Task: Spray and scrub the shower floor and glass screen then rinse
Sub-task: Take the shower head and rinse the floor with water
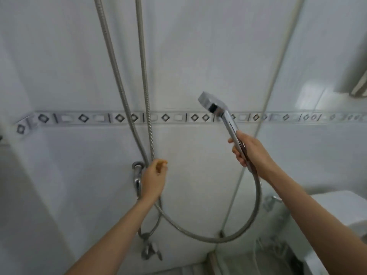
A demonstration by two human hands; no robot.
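Fingers (238, 155) of right hand (253, 150) encircle showerhead handle (230, 127)

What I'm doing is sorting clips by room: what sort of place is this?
A bathroom shower, most likely: white tiled wall, chrome shower head on a flexible hose, wall tap.

White glossy wall tiles (59, 66), grey diamond-pattern border strip (83, 118), white toilet cistern (337, 205) lower right

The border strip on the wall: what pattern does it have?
The border strip shows dark diamonds and pale rectangles on grey; head view.
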